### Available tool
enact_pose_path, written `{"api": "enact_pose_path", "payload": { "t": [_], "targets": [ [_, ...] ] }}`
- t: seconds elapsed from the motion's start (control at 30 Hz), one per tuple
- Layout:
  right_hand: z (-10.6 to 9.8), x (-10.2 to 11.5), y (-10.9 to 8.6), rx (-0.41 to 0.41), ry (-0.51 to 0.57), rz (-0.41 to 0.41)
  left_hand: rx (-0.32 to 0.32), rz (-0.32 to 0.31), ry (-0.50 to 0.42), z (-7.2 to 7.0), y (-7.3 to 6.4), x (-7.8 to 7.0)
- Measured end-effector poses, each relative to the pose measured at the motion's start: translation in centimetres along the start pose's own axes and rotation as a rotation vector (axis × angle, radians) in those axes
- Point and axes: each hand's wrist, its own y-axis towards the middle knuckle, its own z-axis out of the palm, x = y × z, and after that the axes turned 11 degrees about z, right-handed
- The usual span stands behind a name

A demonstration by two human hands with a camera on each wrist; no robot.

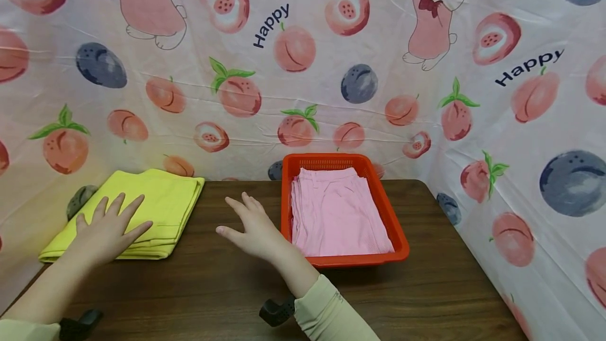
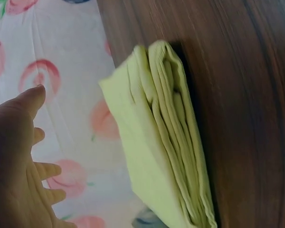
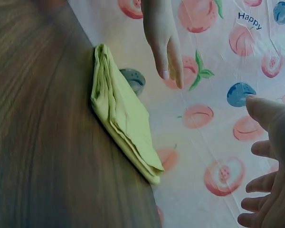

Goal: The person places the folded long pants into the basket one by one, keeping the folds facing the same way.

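Note:
A folded yellow cloth, several layers thick, lies on the table at the left. My left hand is over its near left part in the head view, fingers spread. In the left wrist view a gap shows between that hand and the cloth. My right hand hovers between the cloth and the red basket, its fingers extended and holding nothing. Inside the basket lies a folded pink garment. The right wrist view shows the cloth apart from both hands.
The dark wooden table runs up to a fruit-printed curtain at the back and the right side. The basket stands near the back edge, right of the middle. Dark wrist devices sit on both forearms.

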Motion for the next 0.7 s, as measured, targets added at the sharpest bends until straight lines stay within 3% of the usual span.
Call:
{"api": "enact_pose_path", "payload": {
  "t": [0.4,0.7],
  "targets": [
    [3.6,0.4,0.9,0.051,0.139,-0.012,0.038,-0.076,-0.047,-0.1,-1.7,4.7],
    [6.2,0.4,2.0,0.072,0.229,0.036,0.078,-0.122,-0.101,0.3,-2.4,7.4]
  ]
}}
